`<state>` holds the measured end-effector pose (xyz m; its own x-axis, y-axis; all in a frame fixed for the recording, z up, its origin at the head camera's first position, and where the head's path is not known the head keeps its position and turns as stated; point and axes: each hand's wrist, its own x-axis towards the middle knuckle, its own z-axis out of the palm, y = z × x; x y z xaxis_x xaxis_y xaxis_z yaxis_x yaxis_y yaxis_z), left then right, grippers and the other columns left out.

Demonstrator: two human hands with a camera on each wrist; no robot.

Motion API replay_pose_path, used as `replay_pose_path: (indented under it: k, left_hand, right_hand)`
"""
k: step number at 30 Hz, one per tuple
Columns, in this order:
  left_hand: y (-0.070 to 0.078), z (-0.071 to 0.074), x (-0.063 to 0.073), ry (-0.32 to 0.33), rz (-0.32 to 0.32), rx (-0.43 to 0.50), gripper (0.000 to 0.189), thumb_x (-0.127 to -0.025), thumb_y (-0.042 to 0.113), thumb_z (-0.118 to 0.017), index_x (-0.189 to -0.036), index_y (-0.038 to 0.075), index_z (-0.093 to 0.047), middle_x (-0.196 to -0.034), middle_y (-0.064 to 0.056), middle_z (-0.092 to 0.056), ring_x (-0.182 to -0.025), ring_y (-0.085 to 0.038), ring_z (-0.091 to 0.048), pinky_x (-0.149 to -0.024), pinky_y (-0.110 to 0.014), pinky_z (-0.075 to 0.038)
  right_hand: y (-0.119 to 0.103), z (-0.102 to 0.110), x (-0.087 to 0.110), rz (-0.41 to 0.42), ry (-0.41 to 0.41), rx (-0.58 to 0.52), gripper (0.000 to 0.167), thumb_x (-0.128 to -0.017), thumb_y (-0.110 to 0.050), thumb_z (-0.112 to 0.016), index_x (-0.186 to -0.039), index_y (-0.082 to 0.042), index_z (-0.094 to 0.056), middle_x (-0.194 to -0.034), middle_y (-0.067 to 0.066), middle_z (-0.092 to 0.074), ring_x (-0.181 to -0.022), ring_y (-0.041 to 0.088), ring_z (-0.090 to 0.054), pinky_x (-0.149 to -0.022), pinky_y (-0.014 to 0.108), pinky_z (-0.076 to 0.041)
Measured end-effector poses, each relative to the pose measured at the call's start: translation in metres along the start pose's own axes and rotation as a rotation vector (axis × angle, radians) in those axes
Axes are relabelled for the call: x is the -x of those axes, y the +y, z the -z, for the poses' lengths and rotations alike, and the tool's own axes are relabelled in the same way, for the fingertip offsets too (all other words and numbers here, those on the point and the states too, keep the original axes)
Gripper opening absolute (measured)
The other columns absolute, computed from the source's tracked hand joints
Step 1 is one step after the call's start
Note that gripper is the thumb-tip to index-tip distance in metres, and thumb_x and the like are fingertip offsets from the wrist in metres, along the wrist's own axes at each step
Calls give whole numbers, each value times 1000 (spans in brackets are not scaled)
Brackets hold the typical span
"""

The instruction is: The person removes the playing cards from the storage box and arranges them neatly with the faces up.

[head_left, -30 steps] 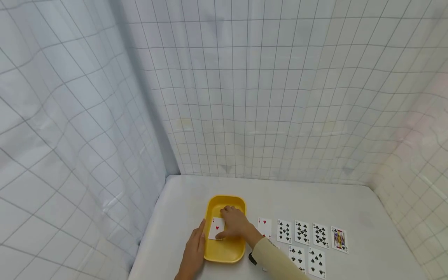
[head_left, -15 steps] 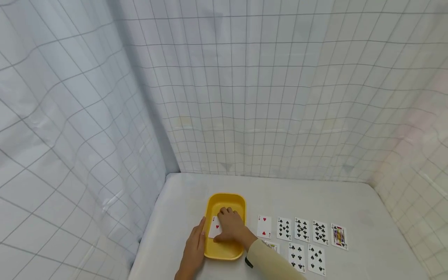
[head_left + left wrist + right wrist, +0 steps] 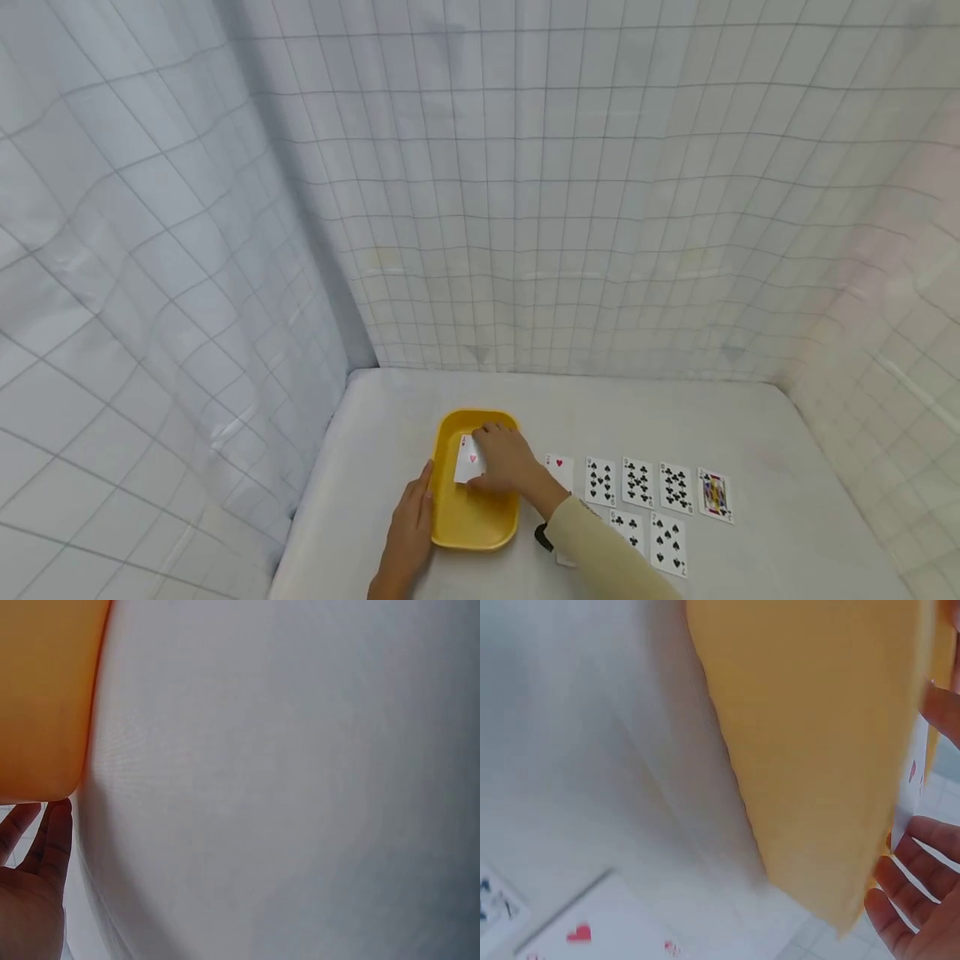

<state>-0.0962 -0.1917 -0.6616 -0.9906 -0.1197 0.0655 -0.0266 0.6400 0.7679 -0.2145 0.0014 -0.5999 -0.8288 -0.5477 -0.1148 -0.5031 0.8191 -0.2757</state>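
A yellow tray stands on the white table, left of the laid-out cards. Inside it, my right hand pinches a playing card with a red heart, its thumb at the near edge and fingers at the far edge. The right wrist view shows this card between thumb and fingertips, just past the tray's wall. My left hand lies along the tray's left side, fingers straight. In the left wrist view, the left fingertips touch the tray's outer wall.
Right of the tray lie face-up cards in two rows: a two of hearts, several black number cards and a face card at the far end. My right forearm covers part of the lower row. Grid-patterned white curtains surround the table.
The heart card has shifted away from me and a little right within the tray, in my right hand's pinch. My left hand stays at the tray's side. The head view has tilted slightly.
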Motion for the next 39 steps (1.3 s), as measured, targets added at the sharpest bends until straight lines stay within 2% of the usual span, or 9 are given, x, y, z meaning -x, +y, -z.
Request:
replay_pose_path:
  k: [8,13,17,23,30,35,39]
  left_hand:
    - [0,1,-2,20,-48,-10,48,-114,24,-38,-161,17,-37,-137,-12,-60,-130,-33,-59,-110,-55,-48]
    - [0,4,-6,17,-35,11,48,-114,24,-39,-161,16,-36,-138,-13,-59,-133,-33,-57,-112,-55,-46]
    - [-1,5,-7,-5,-24,6,49,-114,22,-39,-162,16,-35,-139,-14,-58,-133,-34,-56,-112,-55,-46]
    - [-5,8,-9,-16,-14,-8,49,-114,21,-38,-163,17,-34,-139,-16,-58,-133,-36,-56,-112,-57,-46]
    - [-10,14,-9,-55,23,4,50,-115,24,-34,-164,17,-29,-144,-18,-53,-138,-39,-51,-114,-60,-43]
    - [-10,15,-12,-59,-5,2,50,-114,20,-35,-164,15,-29,-144,-19,-54,-137,-39,-52,-114,-58,-43]
    - [-9,13,-16,-52,-28,4,50,-114,19,-36,-163,14,-30,-143,-19,-55,-135,-38,-53,-113,-59,-44]
  right_hand:
    - [29,41,30,-11,120,-23,85,-77,-62,-83,-143,-14,-58,-143,7,-58,-130,27,-53,-109,46,-48]
    - [58,61,53,-20,205,-36,89,-74,-59,-87,-143,-11,-59,-142,9,-59,-131,31,-53,-109,51,-48]
    - [89,71,81,-46,229,-5,90,-71,-58,-90,-141,-10,-61,-139,8,-60,-129,31,-55,-108,51,-48]
    - [138,81,134,-101,227,27,89,-69,-51,-93,-140,-10,-61,-136,10,-62,-128,33,-56,-105,56,-48]
    - [184,70,196,-195,234,15,85,-67,-42,-95,-136,-6,-63,-131,15,-63,-122,39,-58,-100,61,-49]
    - [209,55,235,-287,213,13,85,-64,-41,-97,-134,-5,-64,-129,17,-64,-120,42,-58,-96,62,-49]
    - [218,47,257,-323,175,18,86,-62,-42,-97,-132,-4,-65,-129,20,-64,-119,44,-59,-94,62,-50]
